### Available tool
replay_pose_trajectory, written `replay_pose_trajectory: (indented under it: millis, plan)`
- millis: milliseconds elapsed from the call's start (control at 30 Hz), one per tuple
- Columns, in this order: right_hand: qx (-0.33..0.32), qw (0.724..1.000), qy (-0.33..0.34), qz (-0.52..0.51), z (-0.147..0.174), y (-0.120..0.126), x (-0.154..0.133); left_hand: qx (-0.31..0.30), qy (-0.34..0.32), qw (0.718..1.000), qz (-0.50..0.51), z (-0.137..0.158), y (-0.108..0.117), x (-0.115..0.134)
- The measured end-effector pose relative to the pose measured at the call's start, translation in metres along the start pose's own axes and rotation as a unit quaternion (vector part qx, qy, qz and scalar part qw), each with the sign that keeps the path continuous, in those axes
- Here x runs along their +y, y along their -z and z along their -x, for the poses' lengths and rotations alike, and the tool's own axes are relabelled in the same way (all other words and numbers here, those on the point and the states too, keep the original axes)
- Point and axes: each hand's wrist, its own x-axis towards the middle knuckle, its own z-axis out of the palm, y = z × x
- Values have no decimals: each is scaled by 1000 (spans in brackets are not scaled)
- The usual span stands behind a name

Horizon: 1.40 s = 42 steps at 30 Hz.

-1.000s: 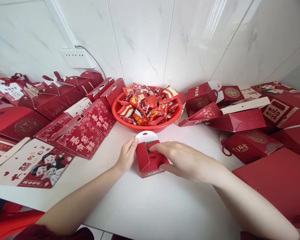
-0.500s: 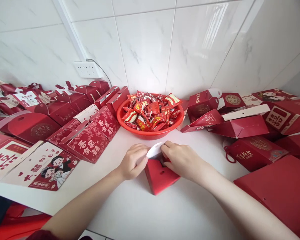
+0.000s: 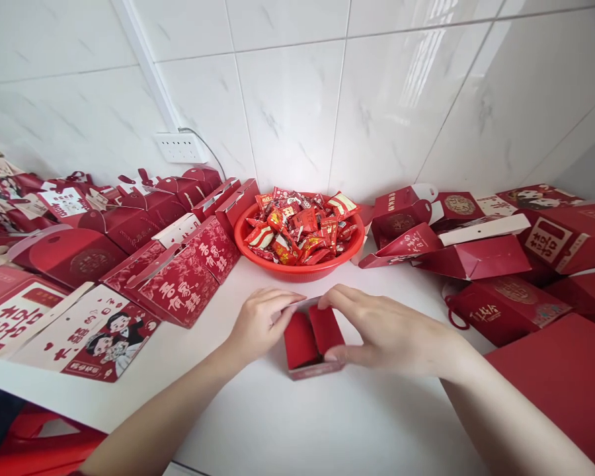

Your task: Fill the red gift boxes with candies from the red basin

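Between my hands on the white table stands a small red cardboard box (image 3: 298, 340), its top open and its red inside showing. My left hand (image 3: 258, 327) pinches the far left edge of this box between thumb and fingers. On the other side, my right hand (image 3: 394, 334) spans the right wall, fingertips at the far corner and thumb at the near corner. Just beyond them sits a red plastic basin (image 3: 297, 272) heaped with wrapped sweets (image 3: 305, 221).
Red printed gift boxes (image 3: 178, 274) crowd the left of the table (image 3: 377, 423). More boxes (image 3: 506, 307) pile up on the right. A tiled wall (image 3: 287, 112) with a socket strip (image 3: 181, 147) closes off the back. A red stool (image 3: 54, 443) stands at lower left.
The box has turned and its top has opened, so the inside shows instead of the smooth red face and white flap. My right hand has spread from a close pinch to span the side.
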Motion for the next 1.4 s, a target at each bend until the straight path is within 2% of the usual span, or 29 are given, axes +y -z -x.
replay_pose_trajectory:
  millis: [100, 167, 233, 300, 367, 500, 567, 700, 833, 933, 1067, 1167, 1267, 1333, 1400]
  plan:
    - [31, 998, 49, -14, 0, 1, -6, 33, -17, 999, -28, -4, 10, -20]
    - [58, 995, 74, -11, -5, -4, -8, 14, -34, 999, -28, -7, 16, -26]
    - [60, 995, 86, 7, -13, -15, -6, -52, -57, 997, -22, -9, 23, -24]
    - [41, 996, 71, 27, -24, -31, -3, -145, -81, 986, -15, -11, 31, -16]
    - [31, 997, 57, 37, -34, -49, -1, -209, -96, 973, -22, -11, 39, -8]
    - [73, 996, 54, 22, -48, -73, 3, -237, -85, 966, -59, -5, 48, -7]
    - [93, 994, 62, -9, -53, -77, 7, -223, -58, 968, -96, 3, 44, -9]
    - [160, 977, 83, -110, -63, -84, 19, -149, -24, 970, -191, 26, 23, -3]
    - [223, 936, 49, -269, -70, -97, 20, -105, -21, 967, -232, 45, 3, 8]
    - [246, 896, 30, -369, -68, -104, 14, -83, 3, 971, -224, 49, 2, 11]
    - [241, 869, 40, -431, -66, -106, 13, -91, 37, 976, -194, 44, 19, 12]
    - [271, 849, 25, -452, -68, -110, 21, -117, 85, 980, -138, 39, 42, 11]
    - [276, 868, 1, -412, -72, -119, 30, -70, 174, 982, -36, 36, 69, 7]
    - [245, 890, 2, -385, -75, -128, 34, -20, 216, 976, 30, 31, 88, 5]
    - [214, 906, 8, -365, -78, -135, 38, 26, 237, 970, 45, 21, 111, 6]
